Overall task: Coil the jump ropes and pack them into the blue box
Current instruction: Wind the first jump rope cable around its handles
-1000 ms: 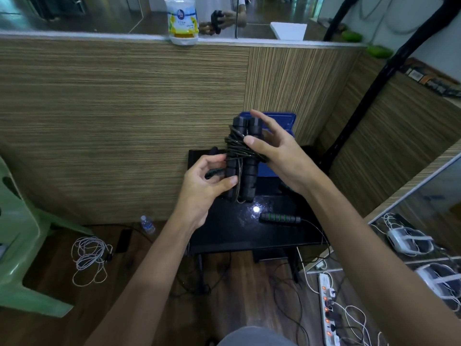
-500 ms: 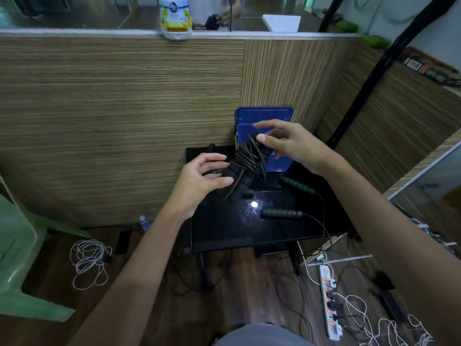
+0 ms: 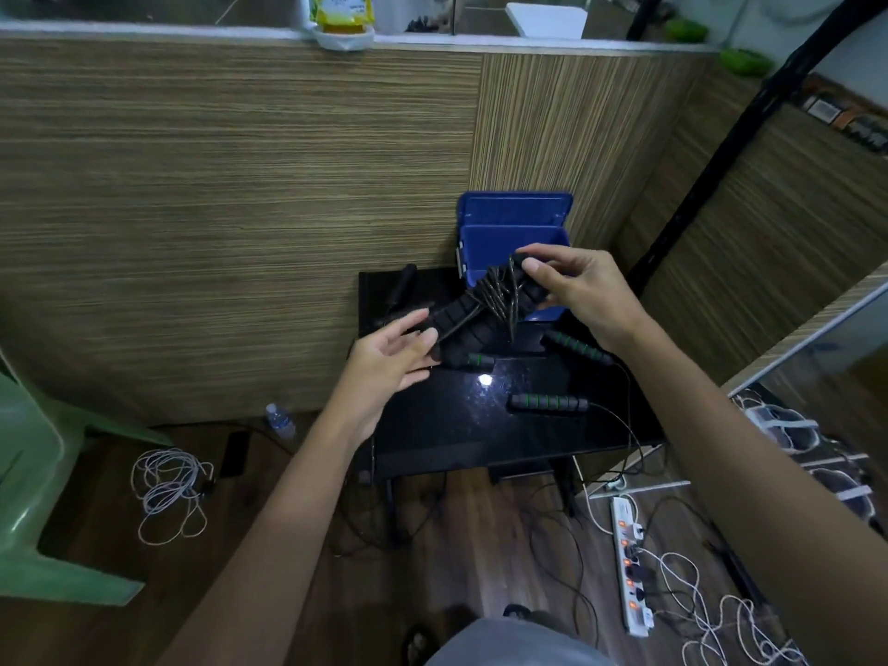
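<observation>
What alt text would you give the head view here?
A person's right hand grips one end of a coiled black jump rope in front of an open blue box, while the left hand, fingers relaxed, touches its other end. Green-banded handles of another rope lie on the black table below.

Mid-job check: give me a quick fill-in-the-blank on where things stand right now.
1. The coiled jump rope is pinched at its far end by the ____ hand.
2. The blue box has its lid ____.
3. The handles lying loose on the black table have ____ stripes.

Missing words: right; open; green
</observation>
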